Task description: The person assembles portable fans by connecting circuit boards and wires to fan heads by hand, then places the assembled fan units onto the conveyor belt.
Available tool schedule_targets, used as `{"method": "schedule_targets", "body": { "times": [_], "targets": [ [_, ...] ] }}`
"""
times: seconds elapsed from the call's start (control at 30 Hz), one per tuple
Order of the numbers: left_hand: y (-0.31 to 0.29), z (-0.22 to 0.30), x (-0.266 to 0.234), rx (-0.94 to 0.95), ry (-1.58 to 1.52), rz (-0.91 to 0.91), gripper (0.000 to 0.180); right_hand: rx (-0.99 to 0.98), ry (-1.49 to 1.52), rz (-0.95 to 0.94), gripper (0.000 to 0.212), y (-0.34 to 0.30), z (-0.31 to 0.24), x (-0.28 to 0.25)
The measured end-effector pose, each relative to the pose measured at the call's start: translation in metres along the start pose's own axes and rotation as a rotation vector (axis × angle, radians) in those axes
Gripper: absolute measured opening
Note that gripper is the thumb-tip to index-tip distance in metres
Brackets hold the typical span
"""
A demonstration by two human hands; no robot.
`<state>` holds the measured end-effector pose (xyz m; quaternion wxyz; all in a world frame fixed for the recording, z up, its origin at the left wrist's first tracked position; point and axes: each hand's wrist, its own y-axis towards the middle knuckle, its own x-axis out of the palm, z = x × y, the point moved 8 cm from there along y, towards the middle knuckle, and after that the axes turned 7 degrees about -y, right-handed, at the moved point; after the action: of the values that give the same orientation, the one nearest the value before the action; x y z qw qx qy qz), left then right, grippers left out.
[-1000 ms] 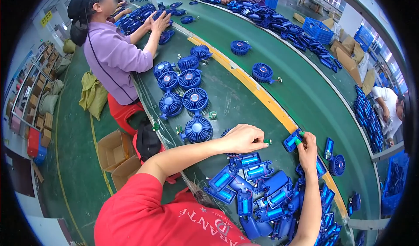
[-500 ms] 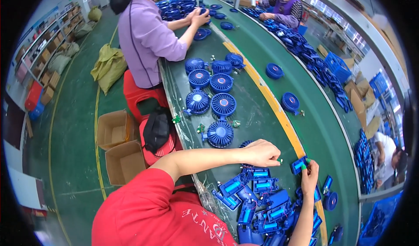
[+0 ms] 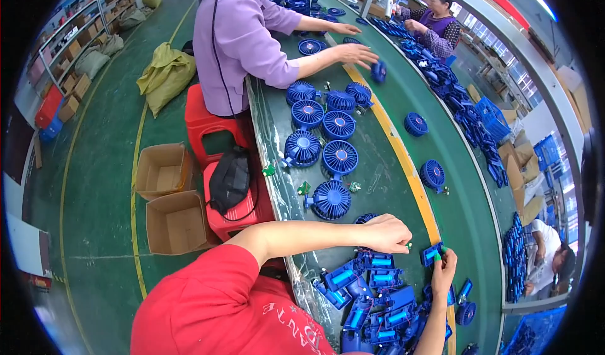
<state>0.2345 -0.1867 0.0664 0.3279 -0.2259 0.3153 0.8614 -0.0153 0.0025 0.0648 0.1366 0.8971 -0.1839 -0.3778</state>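
Observation:
My left hand (image 3: 386,235) is closed in a pinch beside the pile, with a small green circuit board (image 3: 408,246) showing at its fingertips. My right hand (image 3: 445,269), with green covers on its fingertips, grips a blue handle shell (image 3: 431,253) at the yellow strip. Just below my left hand lies a heap of blue handle shells (image 3: 384,298), many with bright blue batteries inside. A round fan head (image 3: 365,218) is partly hidden behind my left hand. Farther up the table stand several blue fan heads (image 3: 331,199), with small green boards (image 3: 304,188) near them.
A green conveyor belt (image 3: 403,159) runs along the right, carrying fan heads (image 3: 433,174). A co-worker in purple (image 3: 252,33) sits ahead at the table. Cardboard boxes (image 3: 178,226) and a red stool (image 3: 236,200) with a black bag (image 3: 230,181) stand at the left.
The view has shifted slightly. The co-worker ahead has reached out over the belt, where a blue fan head appears blurred by the hand. My hands keep nearly the same pose and hold.

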Motion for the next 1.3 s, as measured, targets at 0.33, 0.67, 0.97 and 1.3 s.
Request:
{"method": "schedule_targets", "body": {
  "times": [0.33,0.67,0.97,1.3],
  "targets": [
    [0.002,0.007,0.016,0.016,0.030,-0.004,0.031,-0.025,-0.125,0.006,0.030,-0.002,0.004,-0.011],
    [0.010,0.014,0.041,0.052,0.056,-0.037,0.034,-0.021,-0.253,0.035,0.029,-0.005,0.014,-0.037],
    [0.015,0.018,0.052,0.077,0.077,-0.073,0.036,-0.004,-0.365,0.050,0.029,-0.012,0.033,-0.059],
    [0.033,0.047,0.140,0.142,-0.047,-0.326,0.039,0.277,-0.546,0.065,0.028,-0.003,0.112,-0.112]
  ]
}}
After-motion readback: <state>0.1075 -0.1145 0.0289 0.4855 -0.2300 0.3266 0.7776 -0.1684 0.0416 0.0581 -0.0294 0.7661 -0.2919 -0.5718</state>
